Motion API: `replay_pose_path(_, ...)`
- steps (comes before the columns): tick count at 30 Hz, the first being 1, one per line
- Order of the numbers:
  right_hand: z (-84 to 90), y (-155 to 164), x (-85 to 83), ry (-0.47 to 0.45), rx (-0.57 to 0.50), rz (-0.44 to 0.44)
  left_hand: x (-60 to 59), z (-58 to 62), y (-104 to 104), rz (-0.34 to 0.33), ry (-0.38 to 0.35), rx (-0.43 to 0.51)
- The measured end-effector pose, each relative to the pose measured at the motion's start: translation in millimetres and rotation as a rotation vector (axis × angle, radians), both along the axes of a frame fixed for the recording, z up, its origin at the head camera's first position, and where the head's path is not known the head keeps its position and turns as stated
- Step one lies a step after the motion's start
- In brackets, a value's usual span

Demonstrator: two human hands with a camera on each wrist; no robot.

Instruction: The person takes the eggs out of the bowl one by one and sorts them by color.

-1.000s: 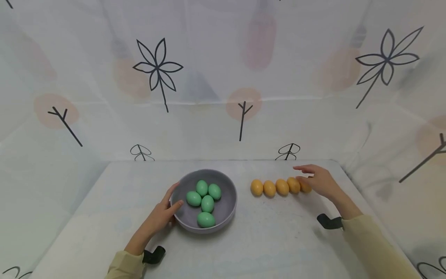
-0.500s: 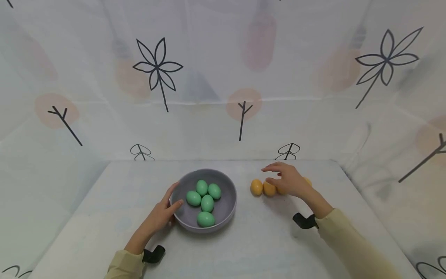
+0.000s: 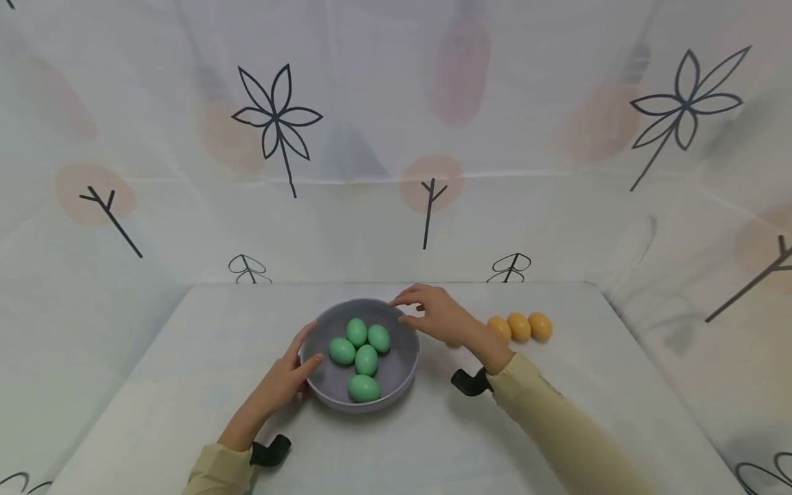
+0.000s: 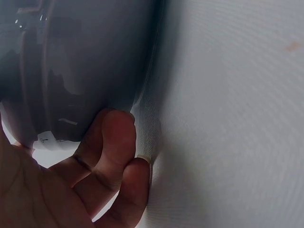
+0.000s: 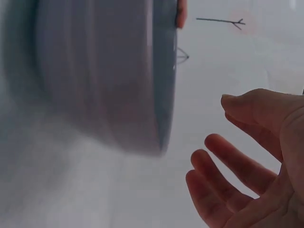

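Note:
A grey bowl (image 3: 399, 361) stands on the table with several green eggs (image 3: 366, 359) inside. My left hand (image 3: 281, 381) grips its left side, the thumb over the rim; in the left wrist view, bent fingertips (image 4: 118, 135) touch the outer wall low down. At the bowl's far right rim, my right hand (image 3: 439, 316) hovers with relaxed, parted fingers and holds nothing. The right wrist view shows a gap between those fingers and the bowl wall (image 5: 104, 80). Orange eggs (image 3: 520, 327) lie in a row to the right, some hidden by the right hand and wrist.
The white table (image 3: 383, 454) meets a patterned cloth backdrop (image 3: 346, 227) at its far edge, and similar cloth hangs along both sides. A black wrist mount (image 3: 470, 382) sticks out from the right sleeve, and another black mount (image 3: 271, 451) from the left.
My right hand has swept left from the right end of the orange egg row, over the eggs, to the bowl's right rim. The left hand keeps its grip on the bowl.

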State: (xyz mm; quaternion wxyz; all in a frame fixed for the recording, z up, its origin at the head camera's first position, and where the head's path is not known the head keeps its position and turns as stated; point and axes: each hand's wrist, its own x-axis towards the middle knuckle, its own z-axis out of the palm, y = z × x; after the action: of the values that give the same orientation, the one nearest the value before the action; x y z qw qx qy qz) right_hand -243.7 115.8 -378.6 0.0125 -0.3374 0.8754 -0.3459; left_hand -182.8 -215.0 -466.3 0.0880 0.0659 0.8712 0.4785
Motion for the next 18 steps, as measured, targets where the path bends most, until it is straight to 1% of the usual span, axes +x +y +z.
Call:
replay_pose_path(4, 1.1, -25, -7.6, -0.016, -0.040, 0.110, -0.2, 1.3, -1, -0.004, -0.002, 0.001)
replay_pose_path(9, -0.5, -53, -16.8, -0.041, -0.074, 0.198, -1.1, 2.5, 0, -0.009, -0.005, 0.004)
replay_pose_path(13, -2.8, -69, -22.1, -0.089, -0.083, 0.231, -1.4, 2.5, 0, -0.008, -0.009, 0.001)
replay_pose_path(18, -6.8, -85, -27.9, -0.160, -0.067, 0.233, -1.6, 1.8, 0, -0.013, -0.003, 0.002)
